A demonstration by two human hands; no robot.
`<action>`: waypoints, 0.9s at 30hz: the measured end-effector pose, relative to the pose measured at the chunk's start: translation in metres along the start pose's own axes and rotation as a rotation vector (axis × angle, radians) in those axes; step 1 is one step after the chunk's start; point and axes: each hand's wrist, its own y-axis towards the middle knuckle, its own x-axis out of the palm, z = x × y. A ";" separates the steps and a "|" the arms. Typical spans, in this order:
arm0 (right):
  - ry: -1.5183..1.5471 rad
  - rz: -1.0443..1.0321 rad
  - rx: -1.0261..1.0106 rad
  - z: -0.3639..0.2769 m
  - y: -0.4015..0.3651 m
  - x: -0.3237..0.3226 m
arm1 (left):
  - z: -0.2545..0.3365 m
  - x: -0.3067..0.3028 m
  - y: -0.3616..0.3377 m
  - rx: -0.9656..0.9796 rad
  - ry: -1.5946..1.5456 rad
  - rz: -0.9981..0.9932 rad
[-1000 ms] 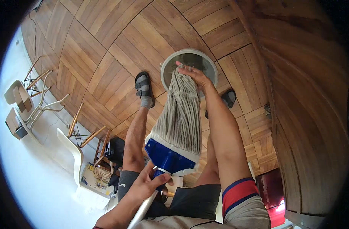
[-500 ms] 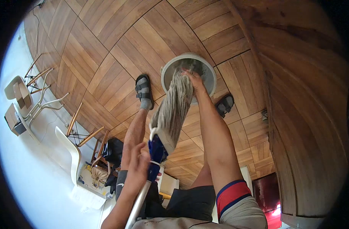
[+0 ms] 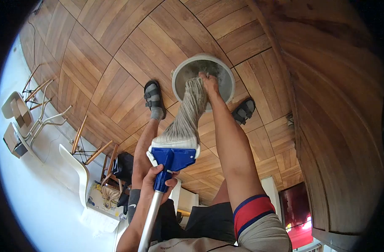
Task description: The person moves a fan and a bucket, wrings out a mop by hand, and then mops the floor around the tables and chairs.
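Observation:
A string mop (image 3: pixel 187 113) with grey, wet-looking strands, a blue plastic clamp and a metal handle slants from my body toward a round pail (image 3: pixel 178 80). My left hand (image 3: pixel 157 180) is wrapped round the blue socket where the handle joins the clamp. Over the pail, my right hand (image 3: pixel 210 84) grips the far end of the strands, which are gathered and twisted. Murky water (image 3: pixel 200 66) shows inside the pail. Part of the pail is hidden behind the mop and my right forearm.
My sandalled feet (image 3: pixel 153 98) stand on either side of the pail on the wood-patterned floor (image 3: pixel 129 71). Chairs (image 3: pixel 76 168) line the white wall at left. A curved brown wooden panel (image 3: pixel 334 126) rises at right. A black bag (image 3: pixel 124 166) lies by the chairs.
The mop head has turned so the clamp's broad blue face shows, and its strands look more twisted. My left fingers have closed round the socket. My right hand keeps hold of the strands.

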 end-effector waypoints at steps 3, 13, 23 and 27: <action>-0.254 0.063 -0.104 -0.013 -0.002 0.000 | 0.001 0.033 -0.002 0.220 0.390 0.010; 0.400 -0.114 0.131 -0.025 -0.009 -0.014 | 0.001 0.070 0.003 0.381 1.152 0.036; 0.626 -0.791 0.093 -0.062 -0.057 -0.044 | -0.035 0.048 -0.010 0.485 1.556 -0.349; 0.767 -1.042 0.106 -0.077 -0.067 -0.039 | -0.041 0.056 -0.006 0.538 1.845 -0.479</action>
